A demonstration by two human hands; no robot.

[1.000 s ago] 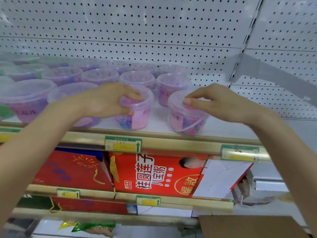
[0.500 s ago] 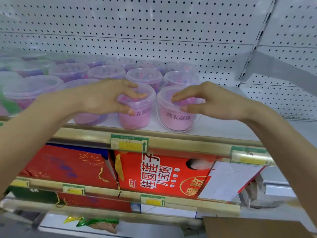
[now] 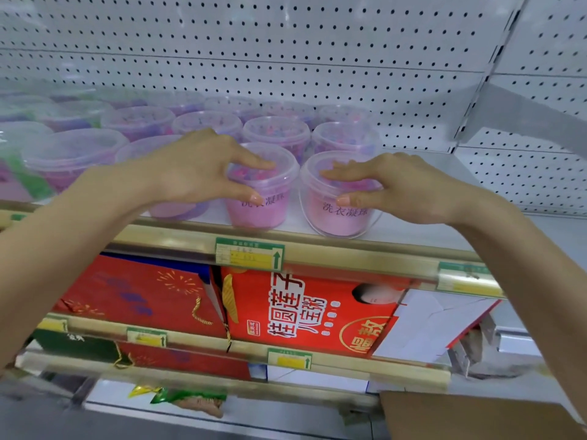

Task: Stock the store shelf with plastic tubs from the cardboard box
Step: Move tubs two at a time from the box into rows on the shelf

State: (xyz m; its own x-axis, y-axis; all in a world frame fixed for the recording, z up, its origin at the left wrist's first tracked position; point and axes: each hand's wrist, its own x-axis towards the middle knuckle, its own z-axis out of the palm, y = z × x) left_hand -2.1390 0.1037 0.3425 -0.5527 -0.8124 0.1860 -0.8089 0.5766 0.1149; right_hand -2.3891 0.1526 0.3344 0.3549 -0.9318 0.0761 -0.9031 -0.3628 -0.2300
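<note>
Translucent glossy plastic tubs (image 3: 263, 185), matt white perforated metal back panel (image 3: 286, 52), glossy red cardboard cartons (image 3: 305, 312), brown matt cardboard box (image 3: 470, 420)

Left tub (image 3: 263, 214) and right tub (image 3: 336, 221), clear plastic, pink contents, printed labels, standing upright just beside each other at the shelf (image 3: 397, 238) front, similar tubs (image 3: 276, 131) sitting behind, cardboard box (image 3: 476, 420) showing below

Reaches both bare arms forward, above the green-and-yellow paper price tag (image 3: 249, 257). Grips with the left hand (image 3: 197, 166) the pink translucent plastic tub (image 3: 263, 214) straight above the tag, index finger on its lid, thumb on its front wall. Lays the right hand (image 3: 397, 185) over the matching pink tub (image 3: 333, 222) above and right of the tag, fingers nearly straight across the lid, thumb pressing the front wall.
</note>
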